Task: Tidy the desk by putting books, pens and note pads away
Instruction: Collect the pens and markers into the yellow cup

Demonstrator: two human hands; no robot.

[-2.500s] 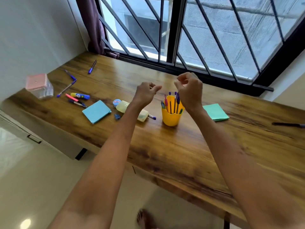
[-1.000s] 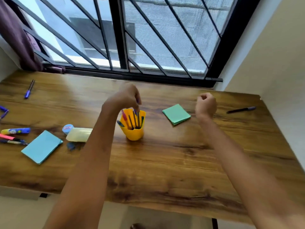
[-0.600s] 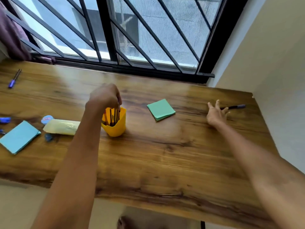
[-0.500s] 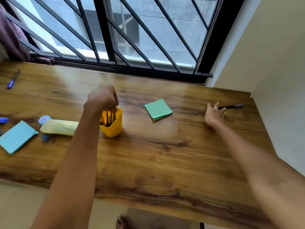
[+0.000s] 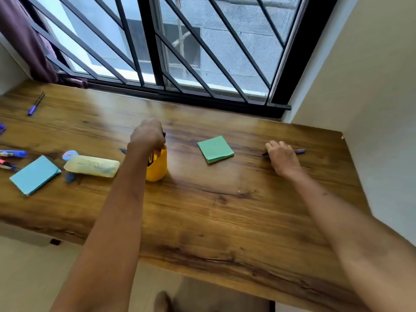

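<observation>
Change: right hand (image 5: pixel 282 158) has come down from an open-fingered reach onto the dark pen (image 5: pixel 300 151) at the right end of the bench (image 5: pixel 213 212); half a second back its fingers only neared the pen's end.
Right hand: fingers curled over the pen's middle, both ends poking out; whether it pinches the pen or merely covers it, I cannot tell.
Left hand: left hand (image 5: pixel 147 136) stays bunched over the mouth of the yellow cup (image 5: pixel 157 170), fingers closed among the pens standing there; a purple tip shows at its knuckles.
Meaning: likely step is picking up this stray pen to carry it to the cup, which sits well apart to the left.
Note pads: green pad (image 5: pixel 215 149) lies flat between cup and right hand; blue pad (image 5: pixel 35 174) lies at the left, just beside a pale pouch (image 5: pixel 91 165).
Still loose: purple pen (image 5: pixel 36 104) far left near the window, and markers (image 5: pixel 12 153) at the left edge.
Progress: early to middle, by my judgement.
</observation>
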